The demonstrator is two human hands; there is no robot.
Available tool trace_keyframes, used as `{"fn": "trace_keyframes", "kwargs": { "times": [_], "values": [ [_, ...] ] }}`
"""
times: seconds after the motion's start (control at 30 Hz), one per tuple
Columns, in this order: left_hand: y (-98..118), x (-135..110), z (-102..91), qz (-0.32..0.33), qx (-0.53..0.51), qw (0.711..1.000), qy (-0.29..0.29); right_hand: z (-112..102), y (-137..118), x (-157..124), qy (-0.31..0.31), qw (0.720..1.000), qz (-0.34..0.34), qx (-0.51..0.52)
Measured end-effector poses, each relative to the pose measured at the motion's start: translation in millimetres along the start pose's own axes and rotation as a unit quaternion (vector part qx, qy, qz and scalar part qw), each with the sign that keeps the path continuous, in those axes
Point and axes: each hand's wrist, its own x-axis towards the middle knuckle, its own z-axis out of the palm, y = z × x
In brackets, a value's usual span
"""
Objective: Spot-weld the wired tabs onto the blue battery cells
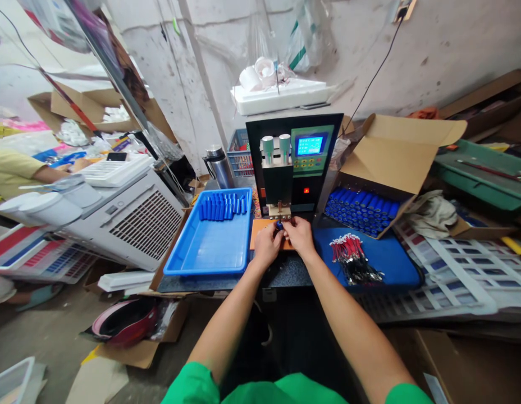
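Observation:
My left hand (266, 242) and my right hand (300, 234) meet over an orange pad (258, 231) in front of a black spot-welding machine (295, 163). Both hands pinch one small blue cylindrical cell (279, 225) and hold it just under the machine's welding tips (280, 209). A blue tray (210, 244) on the left holds a row of blue cells (222, 206) at its far end. On the right, an open cardboard box (382, 168) is full of blue cells (361, 209). A bundle of red and black wires (353, 259) lies on a blue mat (391, 259).
A white air cooler (129, 219) stands to the left, with another person's arm (37, 174) beyond it. A steel flask (218, 165) stands behind the tray. White plastic grids (458, 269) and a green tray (479, 174) lie at the right. Boxes and clutter cover the floor at the left.

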Motion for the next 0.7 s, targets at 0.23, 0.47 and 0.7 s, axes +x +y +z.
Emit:
{"fn": "trace_keyframes", "kwargs": {
  "times": [0.23, 0.47, 0.7],
  "values": [
    [-1.1, -0.4, 0.4, -0.003, 0.006, 1.0, 0.002, 0.3, -1.4, -0.9, 0.002, 1.0, 0.002, 0.001],
    [1.4, 0.2, -0.7, -0.005, 0.006, 1.0, 0.002, -2.0, -3.7, -2.2, -0.017, 0.999, 0.009, 0.033],
    [1.6, 2.1, -1.8, 0.002, -0.047, 0.999, -0.003, -5.7, -4.7, -16.2, -0.002, 0.994, -0.067, -0.087]
  ]
}}
